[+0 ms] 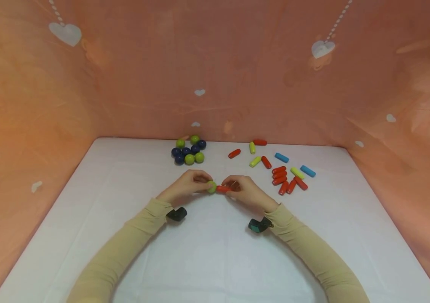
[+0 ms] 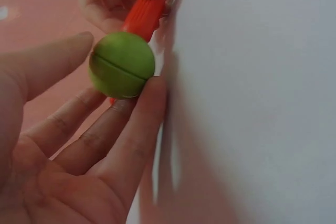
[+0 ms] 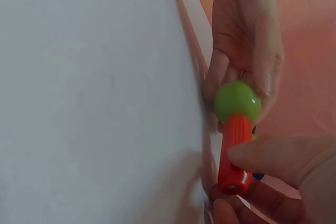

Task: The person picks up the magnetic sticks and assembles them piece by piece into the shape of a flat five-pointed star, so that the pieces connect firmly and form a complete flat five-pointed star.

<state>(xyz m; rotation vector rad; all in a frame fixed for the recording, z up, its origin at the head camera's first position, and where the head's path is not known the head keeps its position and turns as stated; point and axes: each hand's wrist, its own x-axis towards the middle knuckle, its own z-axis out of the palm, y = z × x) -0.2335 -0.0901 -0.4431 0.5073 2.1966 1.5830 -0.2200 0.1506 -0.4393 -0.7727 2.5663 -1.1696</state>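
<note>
Between thumb and fingers, my left hand (image 1: pixel 190 185) pinches a green ball (image 2: pixel 122 65) with a groove around its middle. My right hand (image 1: pixel 247 191) grips a red ribbed rod (image 3: pixel 234 153), thumb on one side and fingers on the other. One end of the rod meets the green ball (image 3: pixel 237 102), so the two line up between the hands, low over the white table. In the right wrist view a small hole shows in the rod's near end. The left hand's fingers partly cover the ball in the head view.
Beyond the left hand sits a cluster of dark blue balls (image 1: pixel 185 151) and green balls (image 1: pixel 189 159). Red rods (image 1: pixel 279 175), yellow rods (image 1: pixel 255 161) and blue rods (image 1: pixel 281 157) lie scattered at the back right. A pink-orange cloth (image 1: pixel 215 63) with hearts walls the white table (image 1: pixel 215 261).
</note>
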